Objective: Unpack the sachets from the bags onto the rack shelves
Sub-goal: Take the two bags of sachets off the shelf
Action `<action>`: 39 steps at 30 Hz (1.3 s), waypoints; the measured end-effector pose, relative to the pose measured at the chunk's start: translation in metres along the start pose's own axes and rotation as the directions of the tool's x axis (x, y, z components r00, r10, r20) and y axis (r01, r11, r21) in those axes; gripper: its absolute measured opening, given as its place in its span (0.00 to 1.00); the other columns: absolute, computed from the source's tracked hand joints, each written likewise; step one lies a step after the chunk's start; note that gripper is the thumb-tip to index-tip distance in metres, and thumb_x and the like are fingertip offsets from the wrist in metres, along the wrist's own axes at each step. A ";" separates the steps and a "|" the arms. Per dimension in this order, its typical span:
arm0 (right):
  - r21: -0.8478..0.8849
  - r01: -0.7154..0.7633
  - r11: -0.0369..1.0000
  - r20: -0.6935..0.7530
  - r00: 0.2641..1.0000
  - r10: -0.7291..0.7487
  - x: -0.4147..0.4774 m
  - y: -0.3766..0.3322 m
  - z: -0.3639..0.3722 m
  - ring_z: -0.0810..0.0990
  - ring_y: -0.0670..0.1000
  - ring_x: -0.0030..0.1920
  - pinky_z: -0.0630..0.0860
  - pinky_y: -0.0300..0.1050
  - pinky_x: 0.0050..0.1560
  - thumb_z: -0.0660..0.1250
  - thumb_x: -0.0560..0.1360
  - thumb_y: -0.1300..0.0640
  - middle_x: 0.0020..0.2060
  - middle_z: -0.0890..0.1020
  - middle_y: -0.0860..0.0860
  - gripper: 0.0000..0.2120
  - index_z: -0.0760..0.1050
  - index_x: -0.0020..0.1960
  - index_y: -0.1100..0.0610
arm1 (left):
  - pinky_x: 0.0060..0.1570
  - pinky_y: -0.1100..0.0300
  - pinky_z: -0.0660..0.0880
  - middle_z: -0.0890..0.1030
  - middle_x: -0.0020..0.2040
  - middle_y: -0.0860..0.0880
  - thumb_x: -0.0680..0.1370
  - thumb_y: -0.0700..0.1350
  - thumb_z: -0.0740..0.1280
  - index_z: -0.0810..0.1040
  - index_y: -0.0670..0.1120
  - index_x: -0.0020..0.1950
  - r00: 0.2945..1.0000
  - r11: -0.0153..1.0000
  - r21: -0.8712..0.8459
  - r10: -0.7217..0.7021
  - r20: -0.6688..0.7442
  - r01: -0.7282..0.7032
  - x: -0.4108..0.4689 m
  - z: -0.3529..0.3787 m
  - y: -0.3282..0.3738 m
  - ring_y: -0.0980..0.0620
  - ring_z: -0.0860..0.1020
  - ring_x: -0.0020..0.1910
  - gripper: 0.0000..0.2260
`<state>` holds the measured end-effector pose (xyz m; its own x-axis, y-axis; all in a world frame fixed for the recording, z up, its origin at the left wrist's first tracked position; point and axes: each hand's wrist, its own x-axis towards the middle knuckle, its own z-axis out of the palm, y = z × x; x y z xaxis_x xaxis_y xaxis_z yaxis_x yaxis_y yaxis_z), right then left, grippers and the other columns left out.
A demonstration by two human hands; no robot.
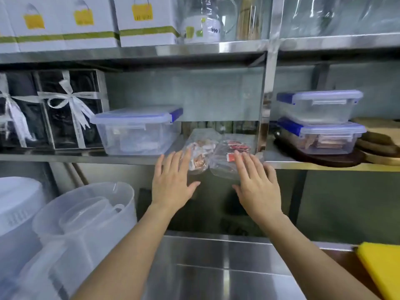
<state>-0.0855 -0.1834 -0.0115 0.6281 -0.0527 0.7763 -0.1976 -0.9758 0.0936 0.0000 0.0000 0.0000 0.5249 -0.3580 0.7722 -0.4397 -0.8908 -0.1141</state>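
**Two open hands at two sachet bags on the shelf's front edge**

Nearest, the shiny steel table (216,267) runs out of view at the bottom; a yellow slab (383,271) is cut off at its right edge, and stacked translucent plastic tubs (86,217) blur together at its left, so I cannot count them. Above it, the left hand (173,180) and right hand (258,185) are spread flat, fingers wide, gripping nothing. The left fingertips touch the clear bag of pale orange-and-white sachets (200,151); the right fingertips lie on the clear bag of red sachets (231,156). Both bags overhang the front edge of the middle steel shelf (75,157), side by side and touching; sachets inside are too blurred to count. Further back stand three clear blue-clipped lidded boxes: one (136,131) left of the bags, two stacked (320,122) past the upright. Two dark ribboned gift boxes (71,109) sit far left, the outer one cropped.
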 end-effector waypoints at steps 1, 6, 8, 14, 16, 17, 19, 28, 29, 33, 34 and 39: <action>0.006 -0.018 1.000 0.004 1.000 0.018 0.002 0.001 0.002 0.74 0.57 0.64 0.72 0.54 0.60 0.76 0.64 0.56 0.63 0.77 0.57 0.38 0.65 0.70 0.59 | 0.62 0.47 0.71 0.80 0.58 0.43 0.64 0.56 0.74 0.71 0.43 0.65 1.000 1.000 -0.005 -0.002 0.009 0.002 0.001 0.000 -0.001 0.43 0.77 0.58 0.34; -0.002 -0.074 0.997 -0.044 0.996 0.074 0.003 0.004 0.012 0.78 0.56 0.60 0.69 0.50 0.56 0.75 0.64 0.59 0.56 0.82 0.54 0.25 0.75 0.60 0.58 | 0.53 0.51 0.75 0.84 0.45 0.45 0.65 0.42 0.76 0.82 0.44 0.44 0.993 0.996 -0.064 0.054 -0.109 -0.061 0.006 0.008 -0.006 0.46 0.81 0.46 0.10; -0.014 -0.037 0.999 -0.069 0.997 0.036 0.002 0.007 0.015 0.78 0.56 0.60 0.62 0.48 0.55 0.74 0.65 0.61 0.53 0.83 0.53 0.18 0.78 0.54 0.57 | 0.56 0.50 0.75 0.85 0.42 0.46 0.65 0.38 0.76 0.82 0.42 0.41 0.982 0.990 -0.092 0.089 -0.165 -0.105 0.006 0.009 -0.008 0.47 0.83 0.44 0.08; 0.051 -0.019 0.999 -0.135 0.990 0.026 0.006 0.013 -0.008 0.84 0.54 0.47 0.62 0.46 0.48 0.73 0.62 0.68 0.40 0.86 0.53 0.10 0.81 0.42 0.59 | 0.36 0.58 0.79 0.84 0.33 0.47 0.63 0.38 0.78 0.81 0.43 0.36 0.984 0.968 -0.190 0.141 -0.112 -0.161 0.000 -0.026 -0.013 0.48 0.82 0.32 0.07; 0.090 -0.025 0.996 -0.181 0.983 0.041 0.008 0.013 -0.028 0.84 0.54 0.42 0.62 0.46 0.47 0.71 0.62 0.70 0.37 0.85 0.54 0.10 0.80 0.40 0.59 | 0.31 0.60 0.77 0.83 0.31 0.47 0.63 0.39 0.78 0.81 0.43 0.36 0.984 0.972 -0.166 0.151 -0.092 -0.164 0.000 -0.047 -0.019 0.49 0.81 0.30 0.07; 0.099 -0.028 0.995 -0.196 0.979 0.047 0.009 0.013 -0.039 0.83 0.55 0.40 0.62 0.46 0.47 0.71 0.62 0.71 0.35 0.85 0.54 0.10 0.80 0.40 0.60 | 0.29 0.61 0.76 0.82 0.29 0.47 0.62 0.39 0.78 0.81 0.43 0.35 0.985 0.976 -0.142 0.153 -0.084 -0.164 0.001 -0.059 -0.022 0.49 0.81 0.28 0.08; 0.104 -0.030 0.994 -0.212 0.976 0.051 0.012 0.014 -0.064 0.81 0.56 0.36 0.62 0.47 0.46 0.69 0.62 0.72 0.33 0.83 0.54 0.10 0.78 0.39 0.60 | 0.26 0.61 0.74 0.81 0.27 0.48 0.61 0.38 0.78 0.80 0.44 0.33 0.986 0.983 -0.084 0.158 -0.051 -0.162 0.007 -0.087 -0.027 0.48 0.79 0.26 0.08; 0.192 -0.075 0.979 -0.094 0.991 0.095 0.013 0.010 -0.213 0.79 0.60 0.41 0.59 0.48 0.43 0.62 0.71 0.68 0.39 0.83 0.58 0.05 0.76 0.44 0.62 | 0.46 0.54 0.70 0.82 0.51 0.45 0.77 0.47 0.63 0.79 0.53 0.56 0.971 0.993 -0.054 0.113 0.212 -0.104 0.020 -0.228 -0.028 0.42 0.79 0.50 0.10; 0.191 -0.082 0.978 -0.022 0.996 0.087 0.010 0.009 -0.226 0.77 0.59 0.41 0.59 0.47 0.43 0.61 0.72 0.67 0.41 0.82 0.57 0.06 0.75 0.45 0.61 | 0.46 0.55 0.69 0.82 0.52 0.47 0.78 0.47 0.62 0.79 0.54 0.55 0.965 0.992 -0.066 0.120 0.235 -0.108 0.016 -0.239 -0.027 0.42 0.78 0.51 0.10; 0.206 -0.148 0.967 0.371 0.926 0.062 -0.018 0.006 -0.255 0.77 0.59 0.42 0.72 0.50 0.42 0.58 0.75 0.61 0.44 0.80 0.57 0.06 0.73 0.44 0.58 | 0.43 0.60 0.66 0.82 0.53 0.52 0.77 0.47 0.63 0.81 0.53 0.52 0.896 0.979 -0.133 0.195 0.399 -0.153 -0.019 -0.271 -0.016 0.47 0.77 0.54 0.08; 0.207 -0.180 0.962 0.469 0.881 0.063 -0.029 0.004 -0.257 0.78 0.60 0.43 0.74 0.51 0.43 0.57 0.75 0.60 0.45 0.81 0.58 0.07 0.74 0.45 0.59 | 0.42 0.60 0.66 0.82 0.53 0.52 0.77 0.47 0.63 0.81 0.52 0.51 0.869 0.975 -0.155 0.214 0.447 -0.160 -0.032 -0.275 -0.013 0.48 0.78 0.53 0.08; 0.208 -0.232 0.950 0.665 0.746 0.037 -0.093 -0.012 -0.266 0.76 0.59 0.43 0.72 0.46 0.41 0.57 0.75 0.60 0.49 0.81 0.58 0.10 0.77 0.48 0.58 | 0.45 0.56 0.73 0.83 0.49 0.50 0.75 0.47 0.65 0.81 0.52 0.45 0.710 0.959 -0.246 0.268 0.651 -0.137 -0.104 -0.277 -0.003 0.45 0.79 0.48 0.05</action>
<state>-0.3418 -0.1104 0.0810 0.9618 -0.2161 0.1680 -0.1769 -0.9591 -0.2210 -0.2551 0.1174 0.0927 0.7291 -0.6753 0.1111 -0.6732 -0.7369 -0.0610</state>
